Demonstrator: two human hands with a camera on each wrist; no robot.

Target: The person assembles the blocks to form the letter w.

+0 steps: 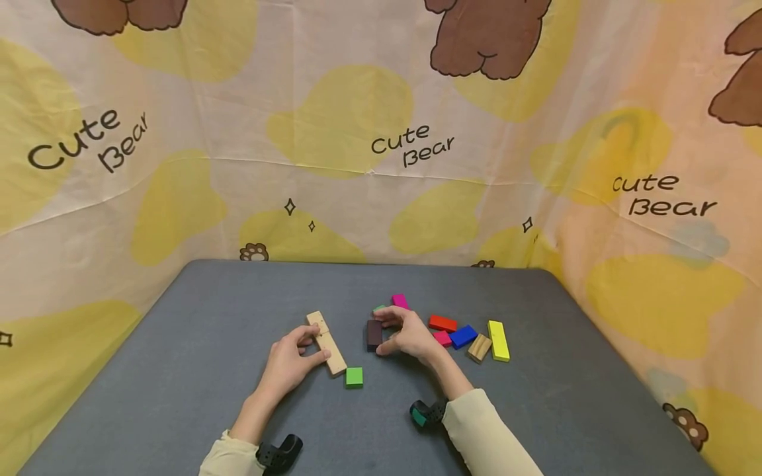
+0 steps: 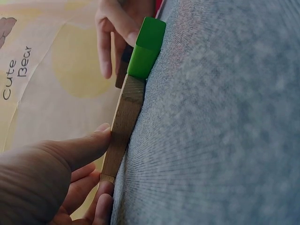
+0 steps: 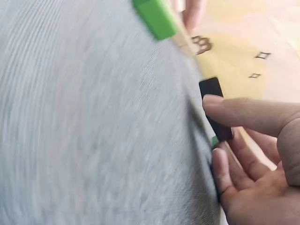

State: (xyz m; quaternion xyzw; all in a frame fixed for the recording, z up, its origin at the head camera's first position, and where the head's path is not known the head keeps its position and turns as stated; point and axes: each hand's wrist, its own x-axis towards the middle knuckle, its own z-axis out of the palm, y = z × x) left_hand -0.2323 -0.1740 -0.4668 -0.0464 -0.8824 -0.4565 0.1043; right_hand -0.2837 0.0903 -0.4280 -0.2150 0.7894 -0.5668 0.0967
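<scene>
Grey tabletop point(image 1: 149, 383) under all fingers. L hand point(image 1: 286, 363): fingers bent; can't tell if gripping. R hand point(image 1: 411, 334): pinching dk. block point(image 1: 373, 337). Pale wood blocks point(image 1: 333, 357), approx. end to end, touch L thumb + fingertips. Yellow block point(image 1: 499, 340): well R of R fingers. Dk. block: btwn R thumb & fingers. Green block point(image 1: 354, 377): near L thumb.
</scene>
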